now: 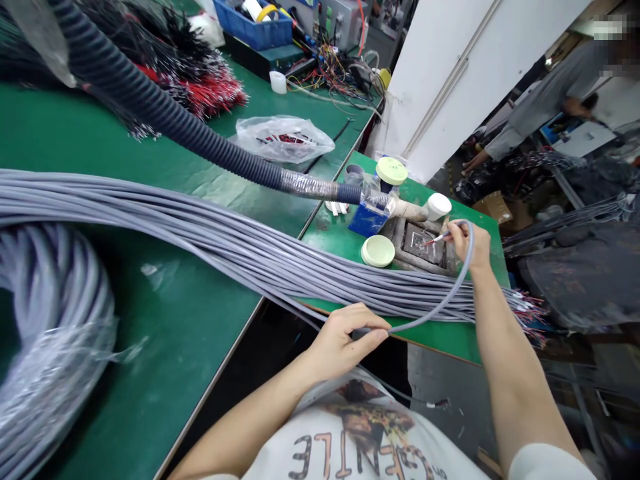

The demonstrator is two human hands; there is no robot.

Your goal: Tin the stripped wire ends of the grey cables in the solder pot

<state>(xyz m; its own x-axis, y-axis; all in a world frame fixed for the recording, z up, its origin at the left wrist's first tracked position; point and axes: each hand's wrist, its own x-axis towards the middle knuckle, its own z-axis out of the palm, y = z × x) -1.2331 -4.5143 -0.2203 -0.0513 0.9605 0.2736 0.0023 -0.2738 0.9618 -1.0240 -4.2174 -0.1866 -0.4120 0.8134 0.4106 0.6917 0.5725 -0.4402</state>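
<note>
A grey cable (440, 308) runs in a curve between my two hands. My right hand (473, 245) grips it near its stripped end, where thin wires point at a dark solder pot (424, 245) in a worn frame. Whether the wire tips touch the pot's surface I cannot tell. My left hand (345, 337) pinches the same cable farther back, close to the bench's front edge. Behind it a thick bundle of grey cables (240, 247) lies across the benches, its stripped ends (530, 310) fanning out at the right.
A ribbed hose (200, 140) crosses above the bench to the pot. Round it stand a cream tub (378, 251), a yellow-lidded jar (391, 171) and a white-lidded jar (438, 206). A wrapped cable coil (55, 333) lies at left. A person (540, 93) works at far right.
</note>
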